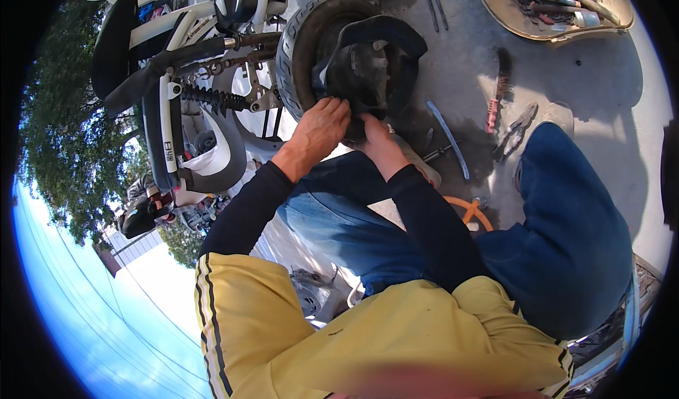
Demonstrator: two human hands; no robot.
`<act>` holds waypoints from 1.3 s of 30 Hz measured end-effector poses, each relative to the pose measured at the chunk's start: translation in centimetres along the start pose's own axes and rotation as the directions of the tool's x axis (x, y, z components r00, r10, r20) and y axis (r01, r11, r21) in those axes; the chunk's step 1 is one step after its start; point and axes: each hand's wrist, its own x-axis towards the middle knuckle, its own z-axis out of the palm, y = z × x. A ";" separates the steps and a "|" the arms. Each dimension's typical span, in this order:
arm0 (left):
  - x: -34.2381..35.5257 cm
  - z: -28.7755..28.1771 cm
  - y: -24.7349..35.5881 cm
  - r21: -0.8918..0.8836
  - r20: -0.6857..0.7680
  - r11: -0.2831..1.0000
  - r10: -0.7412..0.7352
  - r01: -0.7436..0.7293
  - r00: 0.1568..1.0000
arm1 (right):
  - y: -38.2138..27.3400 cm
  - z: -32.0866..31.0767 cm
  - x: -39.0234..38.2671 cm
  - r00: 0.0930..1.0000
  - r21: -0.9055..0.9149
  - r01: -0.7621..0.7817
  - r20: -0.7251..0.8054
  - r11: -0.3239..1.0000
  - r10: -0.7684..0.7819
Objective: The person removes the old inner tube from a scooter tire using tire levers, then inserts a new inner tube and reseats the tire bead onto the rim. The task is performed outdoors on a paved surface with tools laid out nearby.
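A wheel with a treaded tire (296, 42) lies on its side beside the white-and-black two-wheeler (173, 137), with a loose loop of black rubber (410, 52) on it. My left hand (318, 130) has its fingers curled on black rubber at the wheel's lower edge. Just right of it, my right hand (380, 144) grips that same area, fingertips mostly hidden. A clear blue hose (447, 137) and a thin metal tool (442, 151) lie right of my hands.
A brush with a pink handle (494, 109) and pliers (516, 130) lie on the concrete (590, 109). A tan tray of tools (488, 3) is at the upper right. An orange ring-shaped object (477, 211) sits near my right knee (566, 208). More parts (198, 211) are at the left.
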 end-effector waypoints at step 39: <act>4.3 0.6 2.6 0.114 0.229 0.981 -0.180 0.157 0.957 | -1.5 0.0 -0.7 0.988 -0.115 -0.148 0.022 0.982 0.151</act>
